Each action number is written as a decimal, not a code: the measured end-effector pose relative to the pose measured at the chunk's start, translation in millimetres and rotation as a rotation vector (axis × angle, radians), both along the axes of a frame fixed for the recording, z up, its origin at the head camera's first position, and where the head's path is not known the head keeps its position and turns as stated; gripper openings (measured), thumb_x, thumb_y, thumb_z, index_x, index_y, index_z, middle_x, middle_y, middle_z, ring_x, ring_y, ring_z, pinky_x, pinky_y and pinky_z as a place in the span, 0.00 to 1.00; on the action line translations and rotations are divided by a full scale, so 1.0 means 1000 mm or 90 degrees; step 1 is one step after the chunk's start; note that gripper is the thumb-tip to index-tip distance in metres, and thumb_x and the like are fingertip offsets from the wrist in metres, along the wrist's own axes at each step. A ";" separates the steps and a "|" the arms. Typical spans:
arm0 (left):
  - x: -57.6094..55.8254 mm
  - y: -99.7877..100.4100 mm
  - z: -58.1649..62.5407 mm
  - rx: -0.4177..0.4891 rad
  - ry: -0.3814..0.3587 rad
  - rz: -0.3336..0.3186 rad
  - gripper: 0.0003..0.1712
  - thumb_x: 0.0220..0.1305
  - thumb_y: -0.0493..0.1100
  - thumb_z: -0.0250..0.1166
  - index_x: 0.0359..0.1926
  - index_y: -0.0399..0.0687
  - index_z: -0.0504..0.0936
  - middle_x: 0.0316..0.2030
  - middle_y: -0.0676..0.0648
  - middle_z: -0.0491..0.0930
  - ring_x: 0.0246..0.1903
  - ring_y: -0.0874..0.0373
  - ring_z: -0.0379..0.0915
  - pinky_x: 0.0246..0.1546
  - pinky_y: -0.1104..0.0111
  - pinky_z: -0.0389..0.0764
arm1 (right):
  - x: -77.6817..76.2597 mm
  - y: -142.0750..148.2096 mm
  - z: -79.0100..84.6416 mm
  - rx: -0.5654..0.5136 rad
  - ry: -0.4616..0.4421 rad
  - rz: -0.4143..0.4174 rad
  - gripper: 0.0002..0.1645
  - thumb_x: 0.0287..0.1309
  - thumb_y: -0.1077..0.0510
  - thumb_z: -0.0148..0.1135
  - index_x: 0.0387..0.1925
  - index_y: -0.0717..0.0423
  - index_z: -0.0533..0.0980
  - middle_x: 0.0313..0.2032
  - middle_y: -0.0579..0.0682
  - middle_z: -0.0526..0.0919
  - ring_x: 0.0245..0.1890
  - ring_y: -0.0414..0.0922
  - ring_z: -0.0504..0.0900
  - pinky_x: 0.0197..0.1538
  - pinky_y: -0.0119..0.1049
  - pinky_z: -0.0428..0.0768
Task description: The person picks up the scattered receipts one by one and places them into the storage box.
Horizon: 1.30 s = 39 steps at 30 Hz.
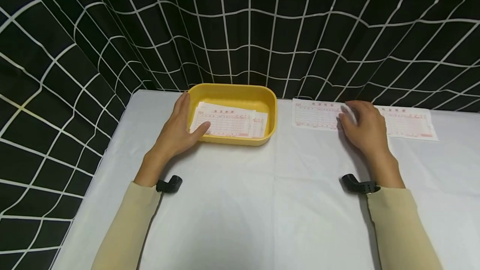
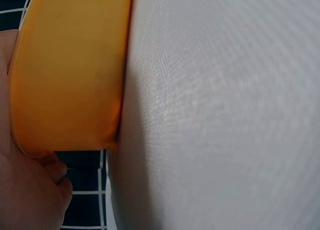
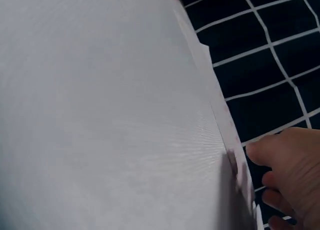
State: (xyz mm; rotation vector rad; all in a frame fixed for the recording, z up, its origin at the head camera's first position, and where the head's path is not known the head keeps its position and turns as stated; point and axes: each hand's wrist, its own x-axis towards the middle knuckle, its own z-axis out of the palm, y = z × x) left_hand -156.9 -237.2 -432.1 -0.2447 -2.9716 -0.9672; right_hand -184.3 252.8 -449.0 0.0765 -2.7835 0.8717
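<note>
A yellow plastic basin [image 1: 270,125] stands at the back of the table, with several white slips [image 1: 225,121] printed in red lying in it. My left hand [image 1: 176,126] holds the basin's left end, thumb over the front rim and fingers around the left side; in the left wrist view, the basin's wall [image 2: 70,79] lies against the palm. To the right, a printed slip [image 1: 313,113] and another printed slip [image 1: 410,122] lie on the table. Between and partly over them is my right hand [image 1: 365,126], fingers loosely bent, nothing visible between thumb and fingers.
A white cloth [image 1: 232,203] covers the table. Dark fabric with a white grid [image 1: 247,28] hangs behind the table and along its left side. Black bands [image 1: 360,184] sit on both wrists.
</note>
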 end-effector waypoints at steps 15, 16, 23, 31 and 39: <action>0.002 -0.001 0.002 -0.004 0.008 0.002 0.60 0.71 0.66 0.62 0.87 0.48 0.38 0.87 0.45 0.39 0.83 0.41 0.52 0.80 0.42 0.61 | 0.003 -0.001 0.002 0.082 -0.078 0.017 0.33 0.75 0.52 0.57 0.72 0.66 0.69 0.75 0.74 0.66 0.78 0.70 0.63 0.80 0.73 0.44; 0.002 -0.001 0.002 -0.005 0.007 0.002 0.60 0.71 0.66 0.62 0.87 0.48 0.38 0.87 0.45 0.39 0.83 0.40 0.52 0.80 0.42 0.61 | 0.003 -0.001 0.002 0.084 -0.080 0.017 0.33 0.75 0.52 0.58 0.72 0.66 0.69 0.74 0.74 0.66 0.77 0.70 0.63 0.80 0.73 0.44; 0.001 0.000 0.003 -0.008 -0.001 0.005 0.60 0.70 0.65 0.62 0.87 0.48 0.38 0.87 0.45 0.39 0.83 0.40 0.52 0.80 0.42 0.61 | 0.004 -0.004 0.002 0.082 -0.086 0.023 0.35 0.73 0.53 0.60 0.74 0.67 0.67 0.72 0.76 0.68 0.77 0.73 0.62 0.82 0.71 0.37; 0.001 0.000 0.002 -0.011 -0.008 0.005 0.60 0.70 0.65 0.62 0.87 0.47 0.38 0.87 0.45 0.39 0.82 0.40 0.53 0.80 0.42 0.61 | 0.005 -0.007 0.005 0.009 -0.072 0.001 0.40 0.68 0.59 0.65 0.77 0.65 0.63 0.71 0.75 0.71 0.74 0.74 0.66 0.81 0.69 0.50; 0.000 0.001 0.001 -0.011 -0.009 0.008 0.61 0.70 0.66 0.62 0.87 0.48 0.38 0.87 0.46 0.39 0.83 0.41 0.52 0.80 0.42 0.61 | 0.004 -0.007 0.006 -0.044 -0.046 -0.041 0.34 0.65 0.62 0.65 0.71 0.67 0.72 0.66 0.75 0.76 0.67 0.72 0.74 0.70 0.66 0.70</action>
